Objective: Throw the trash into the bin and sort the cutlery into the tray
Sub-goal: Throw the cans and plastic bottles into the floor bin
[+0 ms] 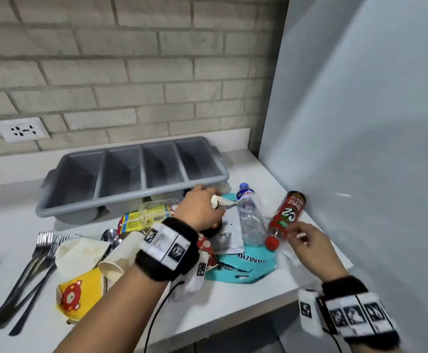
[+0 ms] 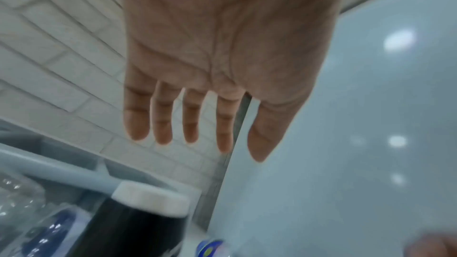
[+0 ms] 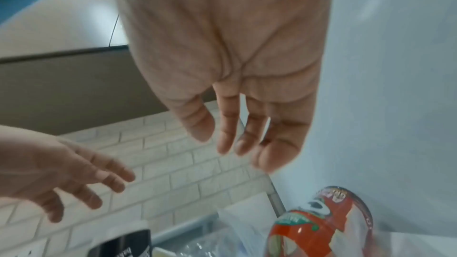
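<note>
Both hands are hovering with fingers spread and holding nothing: the left hand [image 1: 199, 208] over the trash pile, the right hand [image 1: 305, 247] just above the red C2 apple tea bottle [image 1: 285, 216]. The grey 4-compartment cutlery tray [image 1: 121, 193] is sitting behind the pile by the brick wall, and the forks [image 1: 33, 261] are lying on the counter to the left.

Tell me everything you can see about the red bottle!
The red bottle is see-through plastic wrapped in a red label with "C2" and "APPLE" on it. It has a round red cap and lies on its side on the white counter, cap toward the person, next to the pale wall panel. The right hand reaches over its cap end, fingers straight.
</note>
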`<state>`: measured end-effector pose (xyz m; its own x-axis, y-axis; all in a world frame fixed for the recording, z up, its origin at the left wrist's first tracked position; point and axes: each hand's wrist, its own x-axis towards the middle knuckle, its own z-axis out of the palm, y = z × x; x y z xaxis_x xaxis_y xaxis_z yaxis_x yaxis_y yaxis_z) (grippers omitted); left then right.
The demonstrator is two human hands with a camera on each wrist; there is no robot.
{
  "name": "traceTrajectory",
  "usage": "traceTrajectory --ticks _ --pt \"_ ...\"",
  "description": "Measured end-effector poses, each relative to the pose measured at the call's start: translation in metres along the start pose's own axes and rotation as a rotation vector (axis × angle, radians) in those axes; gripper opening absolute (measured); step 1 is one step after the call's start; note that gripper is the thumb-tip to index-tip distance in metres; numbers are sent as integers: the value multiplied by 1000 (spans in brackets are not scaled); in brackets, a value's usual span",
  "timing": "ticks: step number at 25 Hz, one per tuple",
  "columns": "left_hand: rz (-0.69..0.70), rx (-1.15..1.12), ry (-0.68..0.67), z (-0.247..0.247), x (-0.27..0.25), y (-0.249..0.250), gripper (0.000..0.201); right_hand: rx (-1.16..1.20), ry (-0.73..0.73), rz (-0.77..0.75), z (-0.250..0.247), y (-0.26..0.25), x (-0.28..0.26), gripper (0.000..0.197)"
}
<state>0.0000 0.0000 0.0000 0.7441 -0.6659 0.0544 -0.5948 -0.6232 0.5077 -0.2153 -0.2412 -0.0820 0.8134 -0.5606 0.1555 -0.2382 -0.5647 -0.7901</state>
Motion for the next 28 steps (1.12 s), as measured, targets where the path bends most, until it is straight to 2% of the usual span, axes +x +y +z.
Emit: traceTrajectory --ticks 1,3,6,9,11,13,17,21,24,26,28 --pt "-21 44 27 8 10 3 55 -28 67 -13 8 2 18 21" --pt "-98 200 27 19 21 9 62 -140 95 66 21 2 44 27" --pt "-152 353 -17 36 24 14 67 -247 17 356 49 6 68 58" --pt "-132 484 14 44 28 11 67 -266 6 502 67 17 78 94" --pt "-104 553 12 49 35 6 66 -238 27 582 76 26 86 107" --pt "-83 625 9 57 44 -5 66 -213 64 623 81 33 87 111" --pt "-111 700 35 57 57 -25 64 -140 145 584 81 35 83 100" --pt "-86 630 -97 16 41 -3 89 -62 252 477 68 18 63 88" --pt "-125 317 -62 -19 23 11 91 43 329 349 50 -7 35 84" --pt "-117 77 30 -38 5 17 91 122 397 207 41 -22 13 83" --pt "-66 -144 105 -44 -18 23 86 210 397 77 35 -33 -19 83"
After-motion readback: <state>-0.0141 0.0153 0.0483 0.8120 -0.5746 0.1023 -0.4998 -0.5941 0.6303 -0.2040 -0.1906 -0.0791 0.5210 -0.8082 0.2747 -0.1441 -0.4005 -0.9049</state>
